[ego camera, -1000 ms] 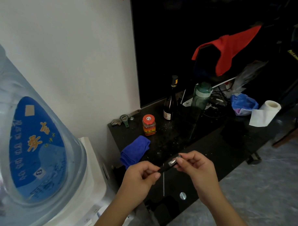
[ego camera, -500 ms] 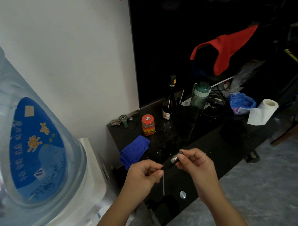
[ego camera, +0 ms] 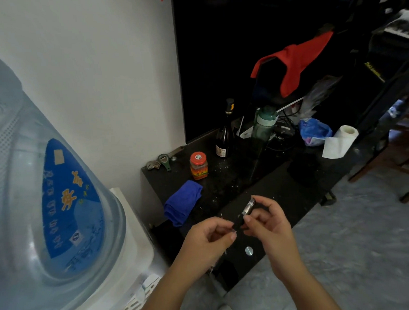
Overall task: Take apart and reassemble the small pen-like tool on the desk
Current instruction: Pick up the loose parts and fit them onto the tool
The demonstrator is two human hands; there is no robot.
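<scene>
A small pen-like tool (ego camera: 243,213), black with a silver metal section near its upper end, is held in the air above the front of the black desk (ego camera: 281,191). My right hand (ego camera: 268,224) pinches its middle between thumb and fingers, the silver end pointing up and away. My left hand (ego camera: 208,240) has its fingertips curled at the tool's lower black end. Whether the lower piece is still joined to the tool is hidden by my fingers.
On the desk stand a folded blue cloth (ego camera: 183,202), a red-lidded jar (ego camera: 198,165), a dark glass bottle (ego camera: 225,135), a green water bottle (ego camera: 264,127), a bottle opener (ego camera: 164,161), a blue bag (ego camera: 315,131) and a paper roll (ego camera: 342,138). A large water jug (ego camera: 45,195) fills the left.
The tool has tilted more upright, its silver end now raised higher. My right hand's grip has slid down from the silver tip to the middle. Both hands rose slightly.
</scene>
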